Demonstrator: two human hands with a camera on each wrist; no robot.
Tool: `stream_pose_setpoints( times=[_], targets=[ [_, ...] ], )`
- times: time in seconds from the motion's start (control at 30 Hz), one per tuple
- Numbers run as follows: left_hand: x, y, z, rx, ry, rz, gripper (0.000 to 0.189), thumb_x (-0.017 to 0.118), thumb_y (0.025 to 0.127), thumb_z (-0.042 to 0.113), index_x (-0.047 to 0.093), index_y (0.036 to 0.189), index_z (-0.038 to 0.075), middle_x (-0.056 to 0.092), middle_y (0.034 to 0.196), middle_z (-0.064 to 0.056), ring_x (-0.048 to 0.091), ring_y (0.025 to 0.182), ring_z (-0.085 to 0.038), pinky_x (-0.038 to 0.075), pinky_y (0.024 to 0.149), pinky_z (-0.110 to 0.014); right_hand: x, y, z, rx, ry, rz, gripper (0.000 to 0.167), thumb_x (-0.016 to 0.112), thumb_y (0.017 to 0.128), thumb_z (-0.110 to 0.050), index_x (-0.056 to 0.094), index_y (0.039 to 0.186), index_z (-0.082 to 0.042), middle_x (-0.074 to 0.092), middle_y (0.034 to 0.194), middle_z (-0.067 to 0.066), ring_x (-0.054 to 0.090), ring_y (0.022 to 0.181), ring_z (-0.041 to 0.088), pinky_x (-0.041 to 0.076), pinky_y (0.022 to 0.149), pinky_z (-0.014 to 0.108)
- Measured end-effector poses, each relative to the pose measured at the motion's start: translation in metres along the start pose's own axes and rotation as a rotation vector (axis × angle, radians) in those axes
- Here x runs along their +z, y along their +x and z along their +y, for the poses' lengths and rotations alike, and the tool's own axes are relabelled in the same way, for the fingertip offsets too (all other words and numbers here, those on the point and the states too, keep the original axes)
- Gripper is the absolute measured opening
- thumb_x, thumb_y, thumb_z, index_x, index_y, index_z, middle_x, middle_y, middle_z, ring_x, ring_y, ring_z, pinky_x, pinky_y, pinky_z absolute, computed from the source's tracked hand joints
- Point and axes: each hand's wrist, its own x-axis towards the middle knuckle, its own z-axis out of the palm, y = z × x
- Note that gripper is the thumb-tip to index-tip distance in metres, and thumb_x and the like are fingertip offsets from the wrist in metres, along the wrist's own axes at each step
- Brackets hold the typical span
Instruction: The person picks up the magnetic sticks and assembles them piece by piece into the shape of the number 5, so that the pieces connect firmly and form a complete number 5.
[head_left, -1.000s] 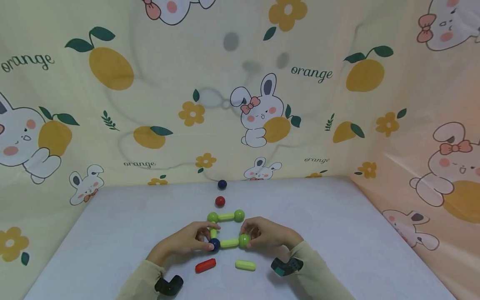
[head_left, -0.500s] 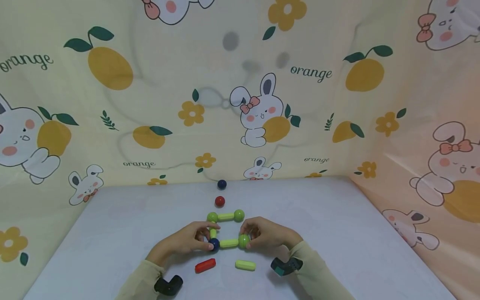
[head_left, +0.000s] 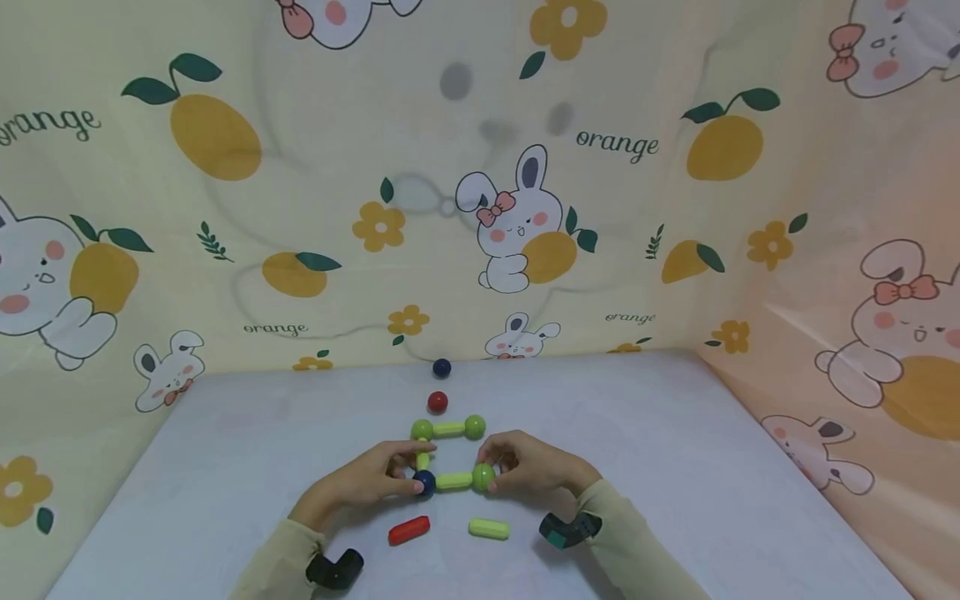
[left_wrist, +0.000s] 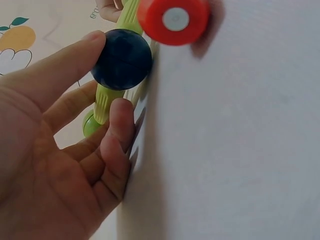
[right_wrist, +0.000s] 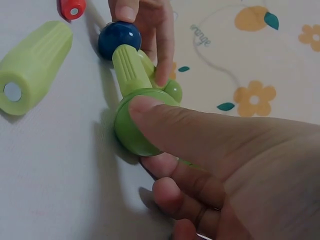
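Note:
Green magnetic sticks and balls form a three-sided frame on the table, open at the right. Its near left corner is a dark blue ball (head_left: 424,483), which my left hand (head_left: 367,477) holds with the thumb against it; my fingers lie around the left green stick (left_wrist: 104,102). The near green stick (head_left: 453,482) runs from there to a green ball (head_left: 483,477). That ball is gripped by my right hand (head_left: 536,463), the thumb pressed on its near side in the right wrist view. Two more green balls, one the far right ball (head_left: 475,427), end the far stick (head_left: 449,429).
Nearer me lie a loose red stick (head_left: 408,531) and a loose light green stick (head_left: 489,529), with metal discs on their ends. Beyond the frame sit a red ball (head_left: 437,402) and another dark blue ball (head_left: 442,367). A printed cloth (head_left: 337,167) rises behind the white table (head_left: 637,417).
The frame has slid very slightly away from me, both hands moving with it. The loose sticks and the two far loose balls stay put; the view has shifted a little.

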Motion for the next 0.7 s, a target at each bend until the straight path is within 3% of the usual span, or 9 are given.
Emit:
stream_pose_setpoints(
  times=[0.33,0.7],
  targets=[
    [0.0015,-0.0008,0.0001,-0.034,-0.017,0.039,0.06,0.074,0.092,0.019,0.052,0.148,0.016,0.058,0.119,-0.01,0.055,0.087,-0.018,0.046,0.076,-0.03,0.0006,0.0041,0.0069,0.045,0.011,0.067,0.027,0.076,0.089,-0.011,0.069,0.115,-0.011,0.067,0.105,0.003,0.052,0.084,0.016,0.044,0.073,0.024],
    [-0.0009,-0.0019,-0.0007,0.002,-0.049,0.048,0.061,0.072,0.094,0.018,0.048,0.15,0.01,0.058,0.118,-0.013,0.056,0.08,-0.016,0.047,0.071,-0.025,0.003,0.0057,0.0072,0.051,0.026,0.099,0.027,0.075,0.09,-0.012,0.07,0.117,-0.01,0.067,0.106,0.004,0.052,0.084,0.017,0.045,0.073,0.025]
  ],
)
